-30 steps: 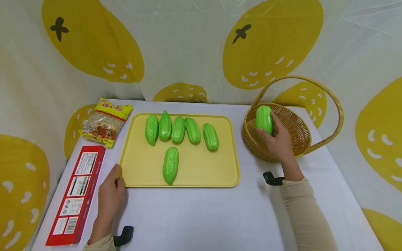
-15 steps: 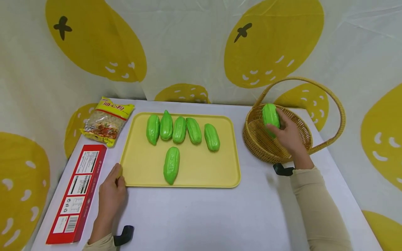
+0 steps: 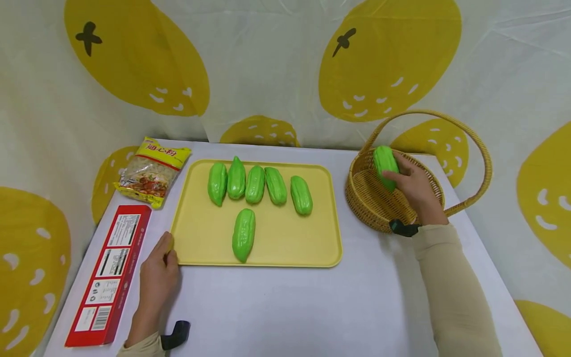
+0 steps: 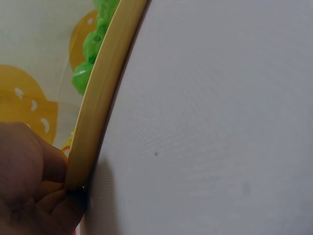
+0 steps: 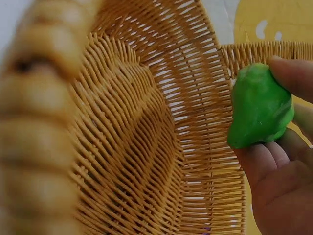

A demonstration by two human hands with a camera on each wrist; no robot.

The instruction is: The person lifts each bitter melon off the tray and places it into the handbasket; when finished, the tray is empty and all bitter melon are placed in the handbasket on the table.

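Note:
In the head view my right hand [image 3: 418,187] grips a glossy green ridged gourd [image 3: 384,163] between thumb and fingers, over the inside of the round wicker basket [image 3: 367,213]. The right wrist view shows the held gourd [image 5: 261,107] end-on beside the woven wall, with the basket's bottom apart from it. My left hand [image 3: 157,277] holds the near left corner of the yellow tray [image 3: 200,235]. In the left wrist view, thumb and fingers pinch the tray rim [image 4: 100,103]. On the tray, several similar gourds [image 3: 255,184] form a back row, and a single gourd [image 3: 243,235] lies in front.
A bag of pasta [image 3: 153,171] lies at the back left, with a long red box [image 3: 109,277] in front of it. The basket's tall handle [image 3: 484,158] arches up to the right. A patterned cloth [image 3: 263,59] hangs behind the table.
My right hand has carried the gourd rightward over the basket's interior and slightly farther back. The left hand stays on the tray corner, and the gourds on the tray have not moved.

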